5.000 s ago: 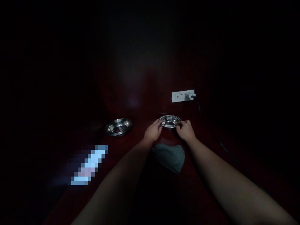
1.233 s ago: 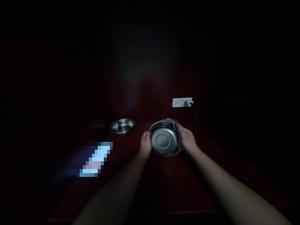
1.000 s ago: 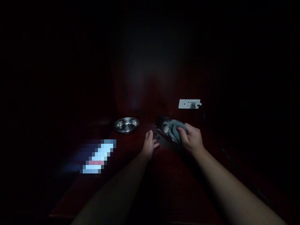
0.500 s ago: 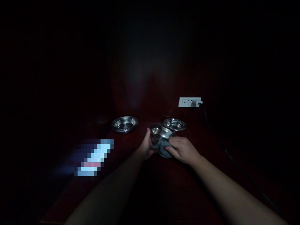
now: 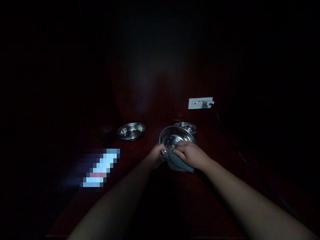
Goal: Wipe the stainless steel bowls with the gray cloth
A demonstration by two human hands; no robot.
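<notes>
The scene is very dark. A shiny steel bowl (image 5: 176, 136) is tilted toward me above a dark red table (image 5: 175, 200). My left hand (image 5: 156, 156) grips the bowl's near left rim, fingers closed. My right hand (image 5: 190, 154) presses a grey cloth (image 5: 178, 162) against the bowl's near inside edge, fingers curled over the cloth. Right behind the held bowl, a second steel bowl (image 5: 186, 126) rests on the table.
Another steel bowl (image 5: 131, 130) sits on the table to the left. A white power strip (image 5: 200, 103) with a plug and a dark cable lies at the back right. A bright blurred patch (image 5: 100, 168) lies on the left. The surroundings are black.
The held bowl has tipped up so its inside faces me more. My right hand with the cloth has moved from under the bowl onto its near edge. The left hand has closed on the rim.
</notes>
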